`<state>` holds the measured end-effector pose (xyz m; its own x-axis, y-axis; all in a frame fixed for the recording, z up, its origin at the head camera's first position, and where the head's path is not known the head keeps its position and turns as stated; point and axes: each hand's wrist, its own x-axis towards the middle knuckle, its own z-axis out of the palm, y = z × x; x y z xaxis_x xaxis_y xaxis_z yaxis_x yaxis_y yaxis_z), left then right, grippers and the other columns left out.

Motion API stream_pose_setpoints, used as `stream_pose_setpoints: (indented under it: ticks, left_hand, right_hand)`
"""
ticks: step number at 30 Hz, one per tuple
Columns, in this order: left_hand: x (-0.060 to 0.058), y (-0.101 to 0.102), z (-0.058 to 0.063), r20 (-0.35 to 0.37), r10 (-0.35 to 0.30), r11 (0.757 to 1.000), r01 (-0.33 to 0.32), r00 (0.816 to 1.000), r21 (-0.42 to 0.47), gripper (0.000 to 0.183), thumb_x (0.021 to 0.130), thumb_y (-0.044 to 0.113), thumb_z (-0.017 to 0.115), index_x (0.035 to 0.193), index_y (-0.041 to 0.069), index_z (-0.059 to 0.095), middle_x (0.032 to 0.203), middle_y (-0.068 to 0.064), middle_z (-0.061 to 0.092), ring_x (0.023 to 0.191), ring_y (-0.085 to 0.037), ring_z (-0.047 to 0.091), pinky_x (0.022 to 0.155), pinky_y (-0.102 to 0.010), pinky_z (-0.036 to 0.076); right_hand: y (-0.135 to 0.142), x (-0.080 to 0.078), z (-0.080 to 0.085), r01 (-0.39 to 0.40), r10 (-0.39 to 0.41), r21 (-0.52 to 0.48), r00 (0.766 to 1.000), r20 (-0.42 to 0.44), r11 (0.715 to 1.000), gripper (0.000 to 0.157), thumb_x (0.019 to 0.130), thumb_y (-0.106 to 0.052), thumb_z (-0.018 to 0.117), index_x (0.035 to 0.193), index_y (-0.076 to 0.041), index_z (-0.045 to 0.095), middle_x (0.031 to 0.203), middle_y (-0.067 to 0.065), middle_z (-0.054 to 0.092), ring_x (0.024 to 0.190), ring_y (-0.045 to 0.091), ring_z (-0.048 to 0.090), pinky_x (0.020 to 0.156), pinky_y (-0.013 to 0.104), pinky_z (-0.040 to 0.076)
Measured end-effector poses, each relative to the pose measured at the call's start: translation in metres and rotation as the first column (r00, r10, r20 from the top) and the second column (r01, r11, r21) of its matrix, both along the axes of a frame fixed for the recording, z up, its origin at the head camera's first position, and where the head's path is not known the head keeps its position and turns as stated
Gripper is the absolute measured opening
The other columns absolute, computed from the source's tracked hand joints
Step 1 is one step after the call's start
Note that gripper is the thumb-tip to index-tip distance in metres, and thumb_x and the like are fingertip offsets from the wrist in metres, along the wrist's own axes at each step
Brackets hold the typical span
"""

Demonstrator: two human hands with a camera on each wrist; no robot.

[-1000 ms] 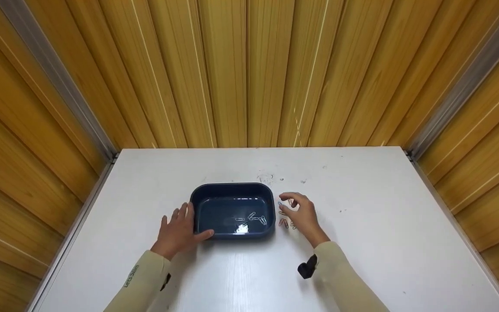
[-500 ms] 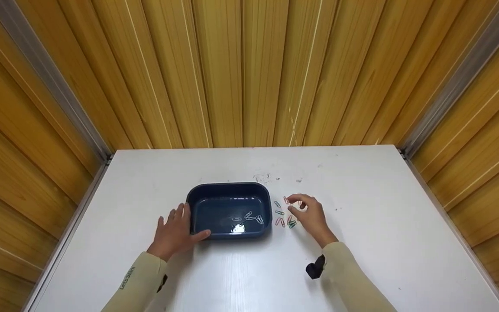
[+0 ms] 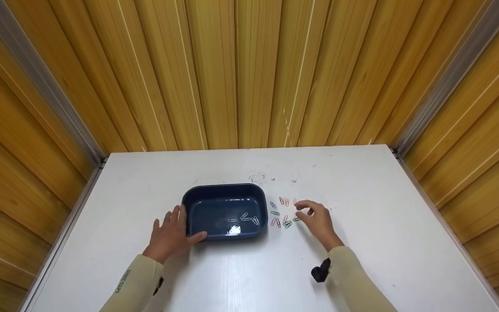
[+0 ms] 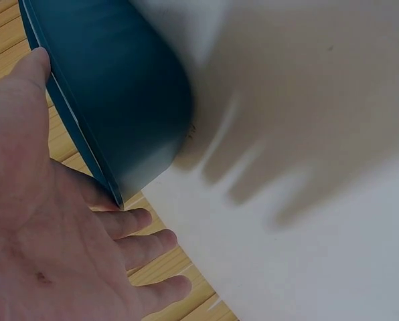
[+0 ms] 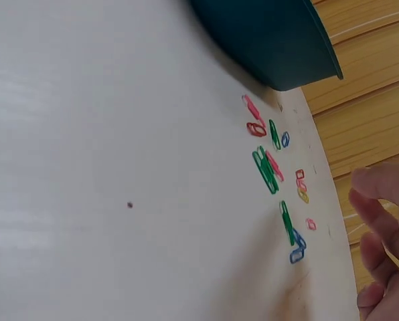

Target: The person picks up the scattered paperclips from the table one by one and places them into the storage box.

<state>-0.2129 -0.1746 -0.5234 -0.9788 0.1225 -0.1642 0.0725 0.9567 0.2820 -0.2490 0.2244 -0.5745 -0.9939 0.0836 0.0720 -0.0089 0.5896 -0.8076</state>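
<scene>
A dark blue rectangular tub [image 3: 221,191] stands on the white table, with several silver paperclips [image 3: 244,216] on its floor. My left hand [image 3: 169,234] rests against the tub's left end, thumb on the front rim, fingers spread. In the left wrist view, thumb and index finger touch the tub's rim [image 4: 86,127]. Right of the tub lie several coloured paperclips [image 3: 287,224]: green, red, pink, blue and yellow. Over their right side hovers my right hand [image 3: 319,221], thumb and index finger bent with a gap between them. The right wrist view shows no clip in its fingers [image 5: 380,184].
The white table [image 3: 232,277] reaches back to a yellow wood-patterned wall [image 3: 232,78], with similar walls left and right. Dark scuff marks [image 3: 257,177] show behind the tub. A small black camera [image 3: 320,272] sits at the right sleeve.
My right hand has moved right, away from the tub, uncovering more of the coloured paperclips. The left hand keeps its place on the tub, and the head view has shifted slightly.
</scene>
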Motion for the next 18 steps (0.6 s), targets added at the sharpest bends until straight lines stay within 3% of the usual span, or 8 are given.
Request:
stream_pose_setpoints:
  ticks: [7,18]
  left_hand:
    - [-0.004,-0.006,0.002,-0.005,0.005,1.000,-0.005,1.000,-0.021,0.109,0.082,0.069,0.059,0.151,-0.005,0.019,0.156,-0.025,0.026,0.142,-0.046,0.028,0.110,-0.070,0.019]
    - [-0.004,-0.002,0.005,0.014,0.005,1.000,-0.005,1.000,-0.028,0.108,0.082,0.067,0.060,0.151,-0.006,0.019,0.157,-0.025,0.025,0.143,-0.045,0.028,0.111,-0.070,0.019]
  right_hand:
    - [0.010,-0.003,-0.008,0.011,-0.012,0.026,0.999,0.035,1.000,0.020,0.086,-0.007,0.071,0.105,-0.014,0.073,0.101,0.004,0.072,0.082,0.017,0.048,0.076,0.030,0.039]
    - [0.016,-0.003,-0.009,-0.009,0.002,0.081,0.996,0.085,0.997,0.025,0.087,-0.002,0.063,0.108,-0.013,0.072,0.108,0.006,0.067,0.091,0.021,0.051,0.079,0.032,0.041]
